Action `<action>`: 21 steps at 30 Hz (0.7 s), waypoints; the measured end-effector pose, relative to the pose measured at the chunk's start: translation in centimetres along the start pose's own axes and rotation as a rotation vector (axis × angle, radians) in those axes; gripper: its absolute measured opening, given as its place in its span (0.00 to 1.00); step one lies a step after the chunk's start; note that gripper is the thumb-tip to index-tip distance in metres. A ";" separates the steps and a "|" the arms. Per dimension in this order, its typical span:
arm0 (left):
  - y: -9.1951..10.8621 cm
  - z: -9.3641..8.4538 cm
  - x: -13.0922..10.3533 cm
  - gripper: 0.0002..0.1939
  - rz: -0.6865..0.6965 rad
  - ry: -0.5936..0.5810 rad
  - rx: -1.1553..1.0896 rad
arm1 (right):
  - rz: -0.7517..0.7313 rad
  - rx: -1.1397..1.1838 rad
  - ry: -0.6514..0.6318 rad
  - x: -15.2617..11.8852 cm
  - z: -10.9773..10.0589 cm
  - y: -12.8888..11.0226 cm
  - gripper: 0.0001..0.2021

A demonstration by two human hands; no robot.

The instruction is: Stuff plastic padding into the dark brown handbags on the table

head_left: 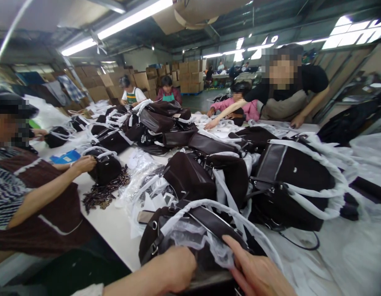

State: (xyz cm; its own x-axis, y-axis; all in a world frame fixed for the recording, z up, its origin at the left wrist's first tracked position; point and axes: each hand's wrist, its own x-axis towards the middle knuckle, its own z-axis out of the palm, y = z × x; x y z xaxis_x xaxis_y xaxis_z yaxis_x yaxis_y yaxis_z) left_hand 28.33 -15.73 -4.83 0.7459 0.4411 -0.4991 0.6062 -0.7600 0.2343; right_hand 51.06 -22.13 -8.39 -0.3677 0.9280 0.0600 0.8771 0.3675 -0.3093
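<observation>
Bag (178, 234) at near counter (113, 226) edge, under both hands. Left hand (173, 269) closed on its body, right hand (258, 271) fingers flat on plastic wrap (193, 240). Likely soft, light, slippery wrap; better grip by strap (215, 224).

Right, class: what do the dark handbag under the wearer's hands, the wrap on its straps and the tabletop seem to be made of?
Handbag: dark brown, matte body, likely suede-like fabric or faux leather, with smoother glossy trim and metal rings.
Strap wrap: white, soft, crinkled, probably foam sheet or tissue.
Clear bag at the left hand and right hand: thin, translucent plastic film.
Tabletop: smooth white, possibly laminate.
</observation>
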 end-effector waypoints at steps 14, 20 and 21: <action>-0.1 -2.0 -1.4 0.10 -0.033 0.071 0.099 | 0.238 -0.436 0.015 1.8 -2.7 -2.1 0.39; -0.1 -3.0 -1.2 0.09 0.023 0.032 0.094 | 0.321 -0.138 0.017 3.9 -3.6 -0.9 0.43; -0.2 -3.2 -1.1 0.11 0.041 -0.007 0.057 | 0.325 -0.044 0.101 3.8 -3.5 -0.3 0.40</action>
State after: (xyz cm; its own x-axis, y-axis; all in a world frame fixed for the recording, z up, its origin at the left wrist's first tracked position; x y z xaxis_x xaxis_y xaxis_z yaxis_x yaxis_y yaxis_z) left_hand 28.26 -14.55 -1.63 0.7680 0.4056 -0.4957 0.5580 -0.8037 0.2069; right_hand 50.46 -18.48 -4.72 -0.0369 0.9976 0.0592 0.9567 0.0523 -0.2864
